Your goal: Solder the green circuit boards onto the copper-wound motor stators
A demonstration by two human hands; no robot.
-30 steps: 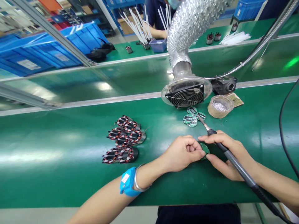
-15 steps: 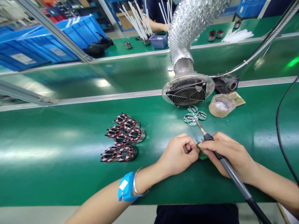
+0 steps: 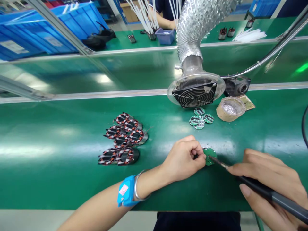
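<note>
My left hand (image 3: 184,159) is curled closed at the left edge of a small round green circuit board (image 3: 210,156) on the green bench mat (image 3: 72,173); whatever it pinches is hidden. My right hand (image 3: 269,183) grips a black soldering iron (image 3: 262,191), and the iron's metal tip touches the board. A blue wrist strap (image 3: 126,190) and a metal bangle sit on my left wrist.
Several copper-wound motor stators (image 3: 122,138) lie left of my hands. Several more round boards (image 3: 200,118) lie behind, below a fume extractor fan (image 3: 195,93) on a foil duct. A tape roll (image 3: 230,108) sits to its right. Another person works at the far bench (image 3: 163,16).
My right hand has drawn back to the right and lower down the iron, and the tip now points left onto the board instead of up and away. The left hand has stayed put.
</note>
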